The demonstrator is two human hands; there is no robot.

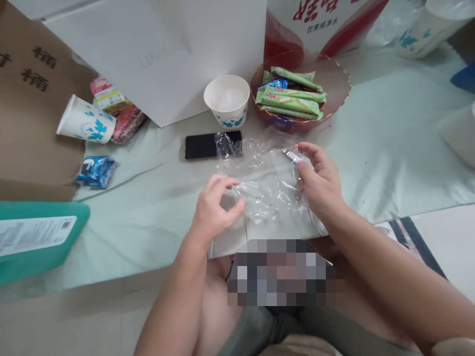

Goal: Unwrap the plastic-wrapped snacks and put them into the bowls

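- The crumpled clear plastic film (260,202) lies on the cloth-covered desk (389,148), between the person's two hands and close to the near edge.
- From where I stand, the right hand (322,180) is pinched on a narrow pale piece (292,156) at the film's right side; I cannot tell whether it is a blade. If it is sharp, a slip could nick the film or a finger.
- The left hand (215,207) curves at the film's left side, thumb and fingers apart, with no firm grip that I can see. With only one side pinched, the film could bunch or tear if pulled hard.
- The film's far edge overlaps the black smartphone (200,147); a sharp tug could drag the phone along.
- Just behind the phone stands an upright paper cup (232,118), beside the ribbed pink bowl (339,94) of green-wrapped snack sticks (289,101). A careless reach could knock the cup over.
- Farther left, another paper cup (87,121) leans tilted, well apart from the hands.
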